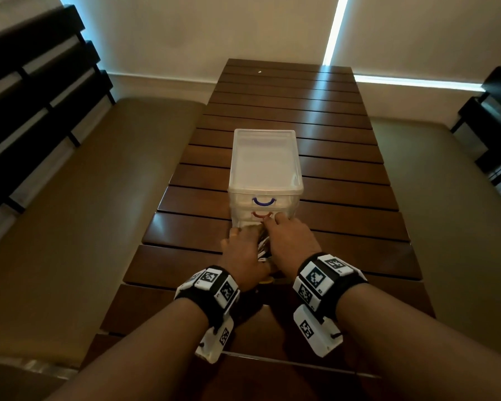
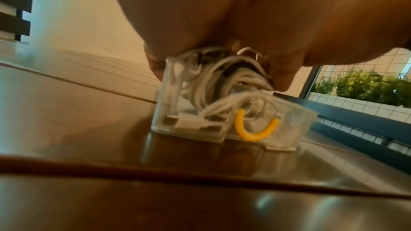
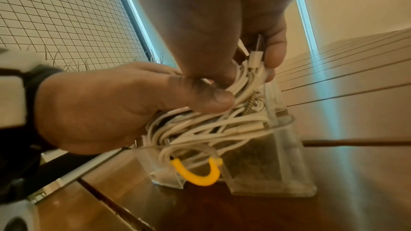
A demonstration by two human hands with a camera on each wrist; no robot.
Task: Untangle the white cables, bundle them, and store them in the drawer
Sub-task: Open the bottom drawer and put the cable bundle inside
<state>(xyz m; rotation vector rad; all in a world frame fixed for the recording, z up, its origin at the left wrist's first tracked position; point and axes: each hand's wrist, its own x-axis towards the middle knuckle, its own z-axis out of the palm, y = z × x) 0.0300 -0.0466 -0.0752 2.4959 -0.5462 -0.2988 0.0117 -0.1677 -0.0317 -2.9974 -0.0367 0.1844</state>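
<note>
Here both hands sit together at the near front of the clear drawer unit (image 1: 265, 166) on the slatted wooden bench (image 1: 344, 175). The left hand (image 1: 243, 257) grips the bundle of white cables (image 3: 200, 126): its thumb (image 3: 200, 92) is curled over the strands, the other fingers are wrapped underneath. The right hand (image 1: 289, 238) pinches the upper end of the same bundle, thumb and fingertips pressed on cables and a white plug (image 3: 255, 59). So both grips are closed around the cables, neither spread.

The bundle is partly down inside the pulled-out bottom drawer (image 2: 289, 120), a clear tray with a yellow handle (image 2: 255, 129) on its front. Loops spill over the drawer's front rim, and one white connector (image 2: 189, 122) lies low against the drawer's left front corner. The top of the bundle is above the rim, in the hands.

Above the open drawer, the unit shows a drawer with a blue handle (image 1: 263, 201) and one with a red handle (image 1: 261, 215), both pushed in. Each wrist wears a black band with white marker blocks (image 1: 320, 277). The left wrist view is blurred.
</note>
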